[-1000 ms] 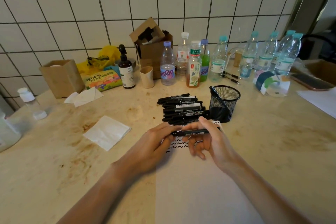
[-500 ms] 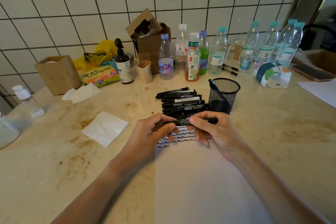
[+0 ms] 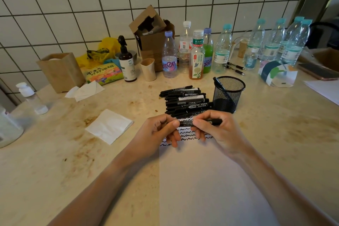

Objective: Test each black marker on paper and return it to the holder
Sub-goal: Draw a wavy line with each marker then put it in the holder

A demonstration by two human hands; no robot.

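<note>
The black marker (image 3: 185, 122) lies sideways in the air between two hands, just above the top of the white paper (image 3: 211, 180). The left hand (image 3: 157, 132) pinches one end with thumb and curled fingers, and the right hand (image 3: 216, 130) curls round the other end. It looks like the cap is being pulled off or pushed on, but I cannot tell which. Under the hands the paper has rows of black squiggles (image 3: 185, 131), so some markers look tested already. Just behind the hands is a pile of black markers (image 3: 183, 101) lying flat on the counter (image 3: 275, 134). Beside the pile, on the right, stands the black mesh holder (image 3: 228, 93) with one marker leaning inside it. Most of the job seems left to do. If the cap comes off with a jerk, the wet tip could mark a finger or the counter. An elbow or hand swinging out could knock the light holder over, or roll the pile. A tested marker put down on the pile by mistake would get mixed with the untested ones. Farther back stand water bottles (image 3: 222, 51), a tea bottle (image 3: 197, 57), a paper cup (image 3: 148, 69), a cardboard box (image 3: 152, 42) and a folded napkin (image 3: 110, 126).
</note>
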